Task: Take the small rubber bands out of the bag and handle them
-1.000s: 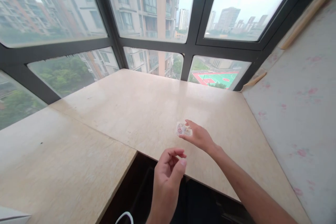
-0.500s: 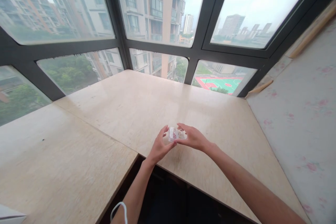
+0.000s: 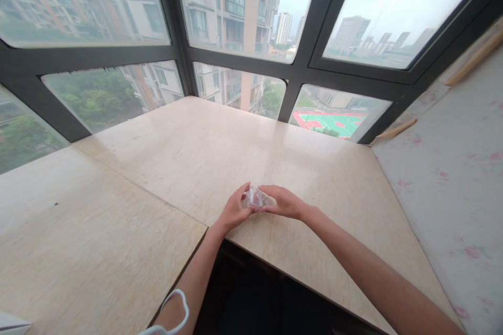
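Observation:
Between my two hands is a small clear plastic box (image 3: 255,198) with pale and reddish printed contents, too small to make out. My left hand (image 3: 234,210) grips its left side, thumb at the near edge and fingers behind. On the opposite side my right hand (image 3: 286,202) holds it, thumb in front and fingers at the far edge. Both hands are close to the stone-like countertop (image 3: 188,152), near its front edge. Whether the box touches the surface I cannot tell.
Dark window frames (image 3: 236,62) border the counter at the back, and a floral-papered wall (image 3: 451,183) stands on the right. A white cord (image 3: 183,303) hangs by my left forearm. A white box-like corner (image 3: 13,323) shows at the lower left.
My hands have come slightly lower and closer together around the plastic box, which has turned or tilted a little. The camera view has shifted slightly.

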Demonstrator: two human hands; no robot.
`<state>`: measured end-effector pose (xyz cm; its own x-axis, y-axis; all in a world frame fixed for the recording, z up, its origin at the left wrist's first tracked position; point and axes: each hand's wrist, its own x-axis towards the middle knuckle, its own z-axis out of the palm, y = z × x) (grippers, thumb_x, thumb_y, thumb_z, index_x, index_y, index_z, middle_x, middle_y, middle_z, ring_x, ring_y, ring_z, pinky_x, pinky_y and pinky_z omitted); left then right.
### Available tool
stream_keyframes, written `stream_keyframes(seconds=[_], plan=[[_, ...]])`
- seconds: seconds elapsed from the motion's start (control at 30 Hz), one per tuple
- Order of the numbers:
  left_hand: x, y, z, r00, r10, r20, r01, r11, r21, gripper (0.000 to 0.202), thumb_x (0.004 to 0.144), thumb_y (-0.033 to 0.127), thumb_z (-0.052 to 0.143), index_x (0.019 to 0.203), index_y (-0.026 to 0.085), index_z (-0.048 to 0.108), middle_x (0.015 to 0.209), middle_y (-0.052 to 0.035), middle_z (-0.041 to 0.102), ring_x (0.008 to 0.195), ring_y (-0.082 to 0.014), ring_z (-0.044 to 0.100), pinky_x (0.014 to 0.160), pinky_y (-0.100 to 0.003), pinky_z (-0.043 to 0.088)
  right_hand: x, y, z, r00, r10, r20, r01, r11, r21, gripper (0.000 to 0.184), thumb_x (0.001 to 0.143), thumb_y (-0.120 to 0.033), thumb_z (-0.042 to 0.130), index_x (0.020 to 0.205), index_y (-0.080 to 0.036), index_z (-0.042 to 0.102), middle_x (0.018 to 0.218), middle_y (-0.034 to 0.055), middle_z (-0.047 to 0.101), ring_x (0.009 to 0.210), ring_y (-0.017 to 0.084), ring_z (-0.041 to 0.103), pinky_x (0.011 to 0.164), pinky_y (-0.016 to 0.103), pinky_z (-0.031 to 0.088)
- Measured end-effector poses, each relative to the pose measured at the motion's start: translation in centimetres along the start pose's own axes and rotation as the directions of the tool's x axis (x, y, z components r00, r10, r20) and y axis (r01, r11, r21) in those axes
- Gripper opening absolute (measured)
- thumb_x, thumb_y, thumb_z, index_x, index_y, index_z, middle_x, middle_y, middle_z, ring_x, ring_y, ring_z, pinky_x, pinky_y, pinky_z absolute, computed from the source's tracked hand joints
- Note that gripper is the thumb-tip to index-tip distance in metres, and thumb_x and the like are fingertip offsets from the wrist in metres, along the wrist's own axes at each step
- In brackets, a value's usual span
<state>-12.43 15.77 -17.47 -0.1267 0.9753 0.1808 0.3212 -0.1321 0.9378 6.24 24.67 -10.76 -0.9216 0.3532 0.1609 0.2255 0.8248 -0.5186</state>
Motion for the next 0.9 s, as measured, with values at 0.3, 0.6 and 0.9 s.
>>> stream_keyframes(seconds=[0.3,0.6,0.9], plan=[[0.1,-0.8,0.3,1.0,-0.005,-0.016,0.005,0.999,0.033,0.081,0.068,0.023,0.072,0.141,0.009,0.039,0.14,-0.0172,0.047,0.124,-0.0276,0.05,0.107,-0.043,0.039,0.8,0.7,-0.3,0.996,-0.021,0.089,0.027,0.998,-0.063,0.028,0.086,-0.04,0.061,0.103,-0.017,0.061,0.098,0.0069,0.066,0.089,0.021,0.06,0.081,0.031,0.045],[0.0,-1.0,0.7,0.999,-0.035,-0.022,0.039,0.974,0.224,0.082,0.068,0.021,0.073,0.142,0.011,0.038,0.136,-0.0164,0.051,0.123,-0.0284,0.05,0.106,-0.043,0.039,1.0,2.0,-0.2,0.988,-0.102,0.114,0.115,0.987,-0.112,0.033,0.086,-0.039,0.062,0.109,-0.015,0.061,0.1,0.011,0.065,0.09,0.023,0.061,0.08,0.033,0.046],[-0.1,-0.2,1.1,0.999,-0.025,-0.041,0.037,0.938,0.345,0.081,0.069,0.019,0.071,0.142,0.01,0.036,0.134,-0.0161,0.052,0.124,-0.027,0.049,0.106,-0.041,0.038,0.8,1.9,-0.4,0.988,-0.097,0.123,0.108,0.99,-0.089,0.027,0.084,-0.031,0.065,0.107,-0.02,0.069,0.113,0.0128,0.065,0.099,0.025,0.064,0.084,0.034,0.048]])
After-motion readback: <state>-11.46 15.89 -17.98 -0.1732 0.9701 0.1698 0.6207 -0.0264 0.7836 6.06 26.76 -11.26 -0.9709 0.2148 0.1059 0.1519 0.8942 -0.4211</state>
